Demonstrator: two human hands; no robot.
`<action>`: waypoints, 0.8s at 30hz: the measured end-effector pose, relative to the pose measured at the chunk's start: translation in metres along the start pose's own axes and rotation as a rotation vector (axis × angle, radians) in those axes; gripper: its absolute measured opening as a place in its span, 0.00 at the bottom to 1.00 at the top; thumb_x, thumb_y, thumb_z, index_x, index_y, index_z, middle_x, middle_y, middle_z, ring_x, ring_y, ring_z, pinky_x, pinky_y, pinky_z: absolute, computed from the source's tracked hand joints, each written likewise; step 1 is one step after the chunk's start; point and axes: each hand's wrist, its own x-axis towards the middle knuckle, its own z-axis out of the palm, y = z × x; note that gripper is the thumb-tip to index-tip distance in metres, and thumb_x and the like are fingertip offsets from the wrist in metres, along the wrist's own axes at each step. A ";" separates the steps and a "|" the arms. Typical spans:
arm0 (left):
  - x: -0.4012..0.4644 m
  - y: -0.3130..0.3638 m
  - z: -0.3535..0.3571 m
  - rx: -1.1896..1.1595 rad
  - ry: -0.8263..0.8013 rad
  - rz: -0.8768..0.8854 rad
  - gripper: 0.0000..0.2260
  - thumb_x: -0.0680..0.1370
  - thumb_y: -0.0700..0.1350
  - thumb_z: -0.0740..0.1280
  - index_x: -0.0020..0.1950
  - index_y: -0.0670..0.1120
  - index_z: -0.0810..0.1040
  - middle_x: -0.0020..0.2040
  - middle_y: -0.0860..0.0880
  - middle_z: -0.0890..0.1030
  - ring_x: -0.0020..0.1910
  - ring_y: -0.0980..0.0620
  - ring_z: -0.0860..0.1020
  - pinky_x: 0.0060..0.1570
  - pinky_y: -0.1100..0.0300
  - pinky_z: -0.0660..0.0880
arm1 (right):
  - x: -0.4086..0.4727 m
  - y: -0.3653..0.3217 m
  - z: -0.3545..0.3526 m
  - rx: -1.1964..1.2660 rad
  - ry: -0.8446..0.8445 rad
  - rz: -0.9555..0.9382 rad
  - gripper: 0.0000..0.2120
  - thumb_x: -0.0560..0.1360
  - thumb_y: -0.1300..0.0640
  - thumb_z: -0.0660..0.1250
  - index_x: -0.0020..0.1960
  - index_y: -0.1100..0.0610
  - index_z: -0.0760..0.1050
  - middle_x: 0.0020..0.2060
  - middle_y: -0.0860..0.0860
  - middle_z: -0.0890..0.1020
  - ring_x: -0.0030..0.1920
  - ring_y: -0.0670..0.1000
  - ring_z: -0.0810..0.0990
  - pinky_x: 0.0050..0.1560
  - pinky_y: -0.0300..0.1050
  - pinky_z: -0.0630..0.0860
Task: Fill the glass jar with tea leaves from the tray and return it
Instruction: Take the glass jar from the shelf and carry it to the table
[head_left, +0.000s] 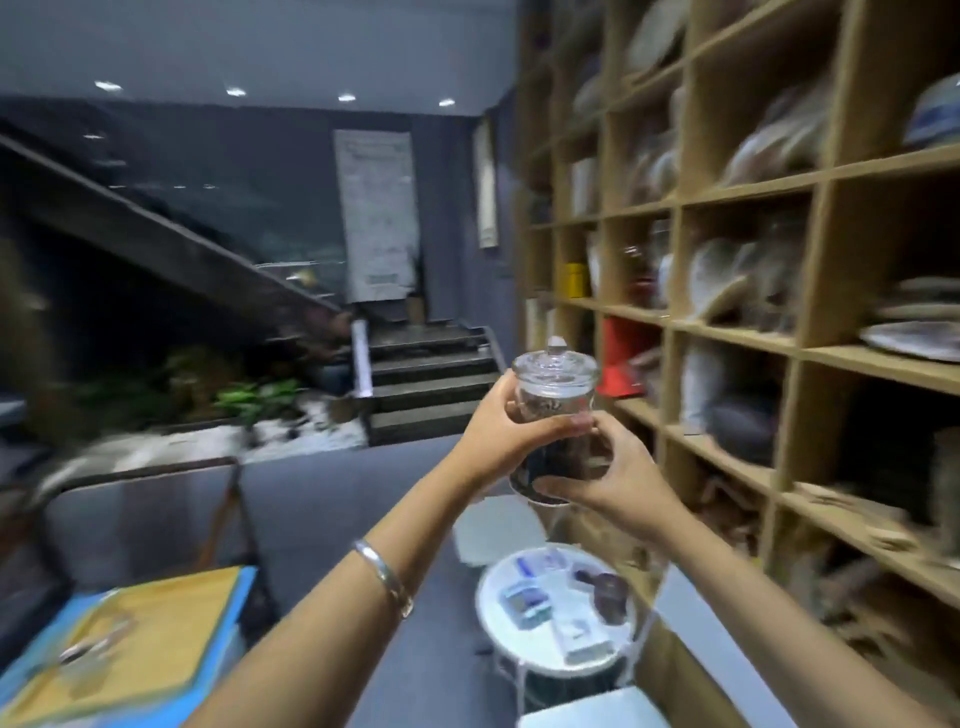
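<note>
So the filling part looks done to me. The glass jar (553, 415) has dark tea leaves (558, 457) packed into its lower part, and the glass lid (556, 364) with the little knob is already sitting on top. It's up in the air, held out at arm's length in front of the wooden shelf unit (753, 322), not resting on anything.

Both hands are on it. The left hand (498, 431) wraps the jar's left side, fingers curled close together around the glass with the thumb (566, 426) lying across the front. The right hand (618, 473) cups the lower right side and the base, fingers (558, 488) bent under the bottom edge (can't see every fingertip because the jar hides some, and the whole shot is motion-blurred).

What's left, as far as I can judge: just the "return it" bit. The jar is close to the shelf cubbies but not inside any of them, and I can't tell which cubby it belongs in. There are other jar-ish shapes in the middle row, too blurry to be sure.

Down at the lower left there's a yellow tray-looking thing (156, 629) on a blue surface, well apart from the jar, so scooping seems finished. A small round white table (550, 618) with some clutter sits below the hands.
</note>
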 end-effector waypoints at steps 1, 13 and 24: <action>-0.017 0.001 -0.025 0.026 0.058 -0.024 0.30 0.62 0.49 0.81 0.62 0.53 0.76 0.55 0.55 0.86 0.55 0.57 0.83 0.50 0.66 0.79 | 0.004 -0.007 0.026 0.009 -0.060 -0.020 0.30 0.55 0.49 0.82 0.54 0.50 0.75 0.48 0.45 0.84 0.50 0.45 0.82 0.52 0.43 0.78; -0.265 0.078 -0.279 0.249 0.629 -0.128 0.32 0.60 0.51 0.82 0.61 0.53 0.76 0.54 0.55 0.86 0.54 0.57 0.84 0.47 0.65 0.79 | -0.040 -0.158 0.338 0.257 -0.594 -0.255 0.29 0.54 0.40 0.80 0.51 0.43 0.72 0.46 0.40 0.82 0.46 0.40 0.80 0.45 0.42 0.80; -0.554 0.178 -0.424 0.505 1.109 -0.193 0.22 0.68 0.39 0.80 0.56 0.53 0.77 0.47 0.60 0.87 0.47 0.61 0.85 0.41 0.69 0.79 | -0.205 -0.346 0.582 0.611 -0.936 -0.413 0.29 0.55 0.41 0.81 0.51 0.44 0.74 0.46 0.42 0.83 0.46 0.43 0.82 0.49 0.48 0.80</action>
